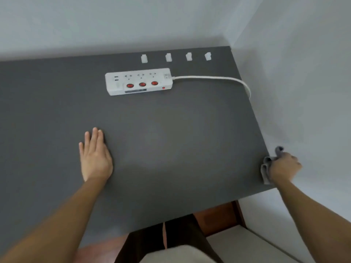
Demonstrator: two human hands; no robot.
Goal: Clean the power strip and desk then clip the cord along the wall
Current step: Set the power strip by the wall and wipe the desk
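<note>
A white power strip (138,81) with three red switches lies flat toward the back of the dark grey desk (171,139). Its white cord (218,78) runs right and drops over the desk's right edge by the wall. Several white cord clips (144,58) sit in a row along the desk's back edge. My left hand (95,156) rests palm down on the desk, fingers together, holding nothing. My right hand (283,166) is at the desk's right edge, closed on a crumpled grey cloth (266,166).
White walls (296,92) meet in a corner at the back right, tight against the desk. Below the desk's front edge I see my legs, a reddish-brown floor (214,215) and a pale surface at lower right.
</note>
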